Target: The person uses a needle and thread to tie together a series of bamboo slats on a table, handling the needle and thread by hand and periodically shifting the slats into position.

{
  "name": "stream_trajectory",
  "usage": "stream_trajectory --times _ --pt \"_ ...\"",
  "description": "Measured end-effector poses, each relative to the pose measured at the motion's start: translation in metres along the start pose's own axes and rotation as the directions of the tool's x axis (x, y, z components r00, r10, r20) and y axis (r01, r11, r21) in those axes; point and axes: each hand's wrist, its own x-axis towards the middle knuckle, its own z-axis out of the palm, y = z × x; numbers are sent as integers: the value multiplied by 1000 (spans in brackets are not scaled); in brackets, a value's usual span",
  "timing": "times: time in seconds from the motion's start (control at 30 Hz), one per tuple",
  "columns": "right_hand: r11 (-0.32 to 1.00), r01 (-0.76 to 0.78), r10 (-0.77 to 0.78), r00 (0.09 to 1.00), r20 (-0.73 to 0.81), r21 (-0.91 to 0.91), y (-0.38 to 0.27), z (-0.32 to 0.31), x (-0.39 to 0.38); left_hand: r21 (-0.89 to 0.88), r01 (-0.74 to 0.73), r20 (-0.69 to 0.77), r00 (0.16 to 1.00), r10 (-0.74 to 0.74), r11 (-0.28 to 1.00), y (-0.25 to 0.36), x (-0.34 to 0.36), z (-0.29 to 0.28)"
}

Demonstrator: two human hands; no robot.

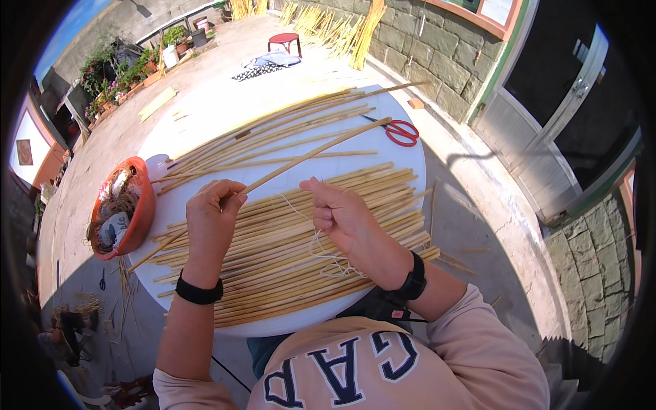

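My left hand [215, 212] is closed around a long tan reed stalk [307, 156], which slants from the table's left edge up toward the scissors. My right hand [345, 219] is pinched shut over the middle of the table; a very thin sliver shows at its fingertips, too small to name. White string [338, 265] lies in loose loops below that hand, and one strand curves up past its fingers toward the left. Beneath both hands, several reed stalks [273, 273] lie side by side in a flat layer, crosswise to me.
On the white round table [403, 154], more loose stalks [273, 130] lie farther back. Red-handled scissors [402, 133] rest at the far right. An orange basin [142, 225] with twine and bundles stands left. Beyond are a red stool [284, 41], cloth [266, 65] and reeds against the wall [365, 34].
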Motion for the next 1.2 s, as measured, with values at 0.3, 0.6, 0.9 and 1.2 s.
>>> stream_trajectory --times 0.3,0.6,0.9,1.2 --pt "952 90 -34 981 191 -292 6 3 -38 -81 231 229 951 -208 969 -12 5 -10" --pt "874 161 -97 982 160 -458 4 -6 -50 -175 107 200 977 -71 979 17 -19 2" --pt "873 213 -147 973 178 -439 12 -9 -52 -356 314 328 924 -197 880 23 -30 -4" --pt "851 189 -85 970 226 -490 12 -7 -56 -458 464 454 855 -249 759 27 -30 -15"
